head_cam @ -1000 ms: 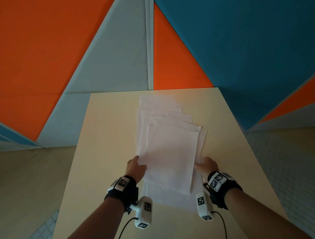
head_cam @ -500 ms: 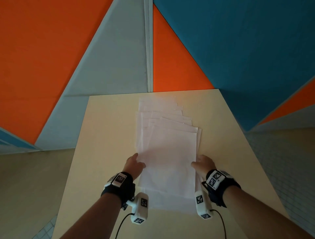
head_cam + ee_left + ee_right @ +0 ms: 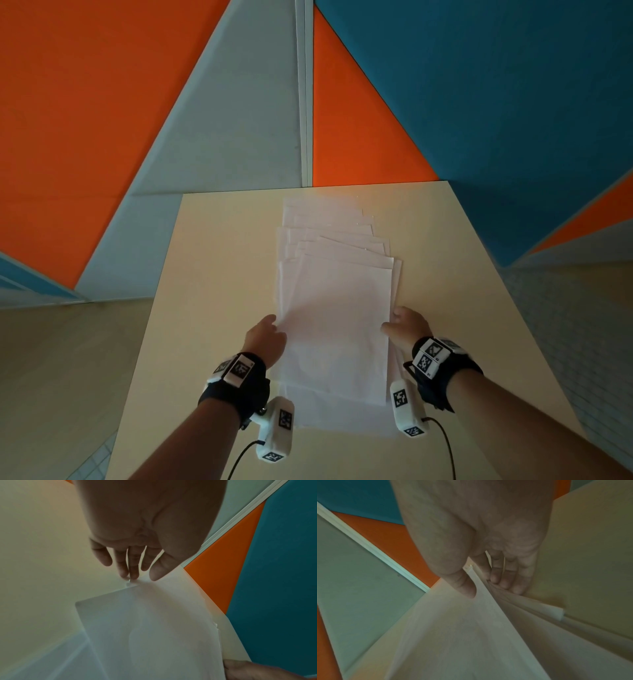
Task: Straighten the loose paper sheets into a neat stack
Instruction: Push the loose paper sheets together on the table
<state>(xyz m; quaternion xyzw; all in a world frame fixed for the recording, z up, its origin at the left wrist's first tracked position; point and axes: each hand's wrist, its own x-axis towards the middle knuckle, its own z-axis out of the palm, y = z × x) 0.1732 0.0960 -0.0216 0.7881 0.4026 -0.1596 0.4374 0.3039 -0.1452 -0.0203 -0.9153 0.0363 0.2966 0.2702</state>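
Note:
Several white paper sheets (image 3: 335, 308) lie fanned lengthwise down the middle of the beige table (image 3: 212, 274), their far edges stepped one behind another. My left hand (image 3: 267, 337) is at the sheets' left edge. In the left wrist view its straight fingertips (image 3: 132, 575) touch that edge and the thumb lies on the top sheet (image 3: 154, 622). My right hand (image 3: 406, 323) is at the right edge. In the right wrist view its thumb (image 3: 467, 589) rests on the top sheet (image 3: 462, 635) and its straight fingers (image 3: 510, 580) press against the layered side edges.
The table's far edge (image 3: 315, 188) meets a wall of orange, grey and blue panels (image 3: 479, 102). Bare tabletop lies on both sides of the paper. A tiled floor (image 3: 582, 325) shows past the table's right edge.
Both hands have pushed inward against the sides. The top sheets, skewed a second ago, now lie straighter and the spread is narrower.

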